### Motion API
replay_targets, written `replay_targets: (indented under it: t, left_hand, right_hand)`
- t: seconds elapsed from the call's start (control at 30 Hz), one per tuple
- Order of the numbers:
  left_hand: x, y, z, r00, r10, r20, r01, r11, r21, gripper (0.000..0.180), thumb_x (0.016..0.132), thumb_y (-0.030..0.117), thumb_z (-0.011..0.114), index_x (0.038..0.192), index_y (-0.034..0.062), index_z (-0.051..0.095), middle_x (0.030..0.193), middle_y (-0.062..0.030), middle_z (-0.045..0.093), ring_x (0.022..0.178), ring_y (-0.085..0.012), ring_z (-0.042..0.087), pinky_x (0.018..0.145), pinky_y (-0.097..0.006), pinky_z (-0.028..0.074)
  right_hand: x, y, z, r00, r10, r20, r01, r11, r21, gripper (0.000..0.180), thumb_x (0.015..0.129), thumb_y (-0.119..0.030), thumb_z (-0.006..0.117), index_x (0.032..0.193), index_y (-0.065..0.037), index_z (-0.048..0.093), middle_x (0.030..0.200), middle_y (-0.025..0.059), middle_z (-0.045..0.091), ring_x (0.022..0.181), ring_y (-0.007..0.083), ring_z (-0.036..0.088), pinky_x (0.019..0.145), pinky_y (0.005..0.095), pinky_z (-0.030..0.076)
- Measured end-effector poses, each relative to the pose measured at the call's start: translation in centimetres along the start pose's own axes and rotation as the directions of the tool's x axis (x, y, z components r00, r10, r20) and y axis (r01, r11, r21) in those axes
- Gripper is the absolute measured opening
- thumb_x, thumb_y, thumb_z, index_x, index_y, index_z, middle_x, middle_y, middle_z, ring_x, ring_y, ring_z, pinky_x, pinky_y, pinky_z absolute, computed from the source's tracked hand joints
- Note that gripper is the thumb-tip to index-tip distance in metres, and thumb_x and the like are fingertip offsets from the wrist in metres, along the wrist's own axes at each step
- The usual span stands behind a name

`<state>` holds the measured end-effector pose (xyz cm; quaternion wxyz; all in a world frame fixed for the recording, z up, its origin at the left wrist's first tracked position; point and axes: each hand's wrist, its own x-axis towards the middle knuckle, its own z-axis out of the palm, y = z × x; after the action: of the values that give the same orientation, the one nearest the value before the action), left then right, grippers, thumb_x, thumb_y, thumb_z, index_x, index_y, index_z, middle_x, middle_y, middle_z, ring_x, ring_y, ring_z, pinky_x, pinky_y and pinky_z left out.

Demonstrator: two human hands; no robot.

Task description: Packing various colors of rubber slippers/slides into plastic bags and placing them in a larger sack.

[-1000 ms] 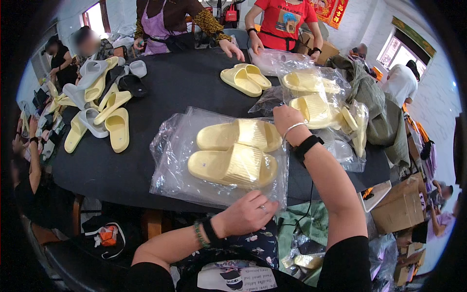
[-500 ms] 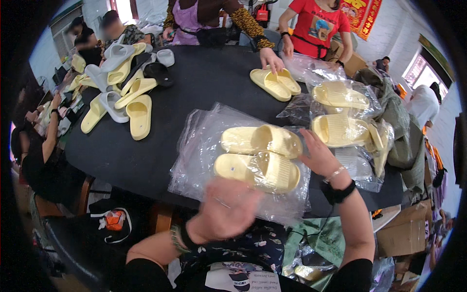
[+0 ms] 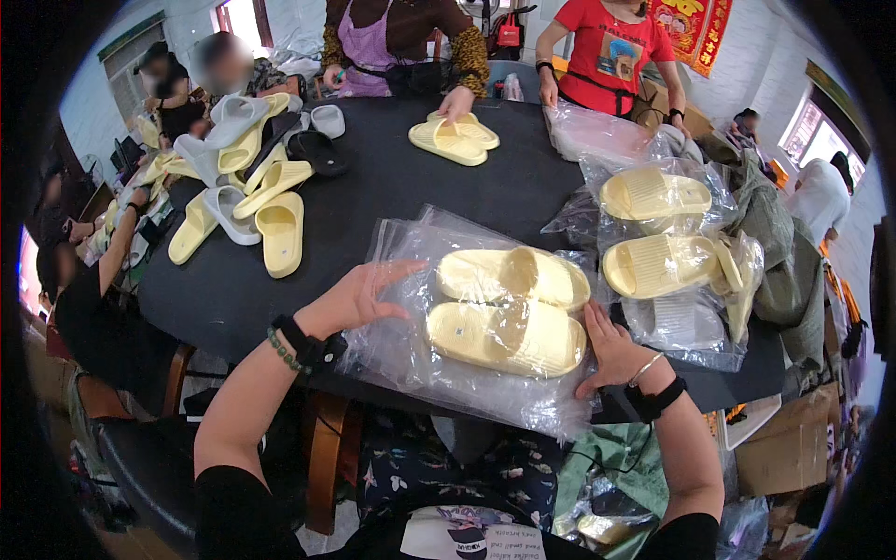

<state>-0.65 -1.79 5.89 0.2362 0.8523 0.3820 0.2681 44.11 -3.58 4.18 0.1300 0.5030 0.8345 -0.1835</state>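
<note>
A pair of pale yellow slide sandals (image 3: 467, 331) lies side by side in a clear plastic bag, toes to the right. Under it spreads a stack of flat clear plastic bags (image 3: 392, 245). My left hand (image 3: 362, 297) is over the stack's left part, thumb and fingers apart, with nothing seen in its grasp. At the sandals' toe end, my right hand (image 3: 611, 350) rests with its fingers stretched out against the bag's right edge. The fingertips touch the plastic near the toes.
Bagged yellow slides (image 3: 658, 264) and a grey bagged one lie at the right. Loose yellow, grey and black slides (image 3: 280, 233) are heaped at the left of the dark table (image 3: 373, 177). Across it, a co-worker's hand (image 3: 455, 105) touches a yellow pair; another person stands beside clear bags (image 3: 597, 135).
My left hand has moved from the near side to the left of the bagged pair and spread. My right hand has lowered slightly along the toe end. The co-worker's slides moved left.
</note>
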Motion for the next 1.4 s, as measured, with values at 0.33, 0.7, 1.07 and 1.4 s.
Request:
replay_targets:
  t: [0.33,0.7,1.07,1.4]
  left_hand:
    - [7.3,0.1,3.3,0.935,0.28,0.219,-0.331,0.91,0.25,0.064,0.078,0.034,0.078,0.134,0.01,0.058,0.134,-0.0177,0.057,0.128,-0.0339,0.049,0.112,-0.042,0.035]
    - [13.6,1.9,9.9,0.895,0.194,0.402,-0.248,0.965,0.087,0.059,0.076,0.035,0.078,0.123,0.0049,0.061,0.132,-0.0209,0.052,0.125,-0.038,0.047,0.107,-0.044,0.038]
    - [8.5,-4.3,5.6,0.966,0.072,0.247,-0.055,0.996,-0.077,0.035,0.088,0.015,0.063,0.121,0.0038,0.065,0.133,-0.0159,0.058,0.121,-0.032,0.057,0.103,-0.04,0.045]
    - [-4.9,-8.2,-9.1,0.932,-0.317,-0.173,0.358,0.872,0.333,0.025,0.076,0.022,0.074,0.086,-0.0007,0.069,0.076,-0.0179,0.063,0.073,-0.0345,0.062,0.064,-0.037,0.046]
  right_hand:
    - [0.4,1.0,1.6,1.0,0.01,0.009,-0.01,1.0,0.021,0.158,0.05,-0.071,0.084,0.152,0.006,-0.01,0.161,0.0283,-0.002,0.15,0.0395,-0.004,0.12,0.0527,0.008]
    - [0.0,0.9,1.8,1.0,0.006,0.0,-0.006,0.999,0.047,0.158,0.048,-0.07,0.084,0.153,0.001,-0.011,0.161,0.0277,-0.004,0.15,0.0402,-0.004,0.119,0.0524,0.006]
    - [0.1,1.0,2.2,0.999,-0.024,-0.034,0.025,0.999,0.025,0.154,0.05,-0.073,0.081,0.153,0.004,-0.003,0.161,0.0273,-0.001,0.15,0.0403,-0.002,0.12,0.0527,0.007]
    - [-0.7,-0.3,1.4,0.999,-0.015,-0.041,0.016,1.0,0.022,0.149,0.053,-0.07,0.081,0.154,0.003,-0.001,0.161,0.028,-0.001,0.15,0.0426,0.0,0.119,0.0552,0.01]
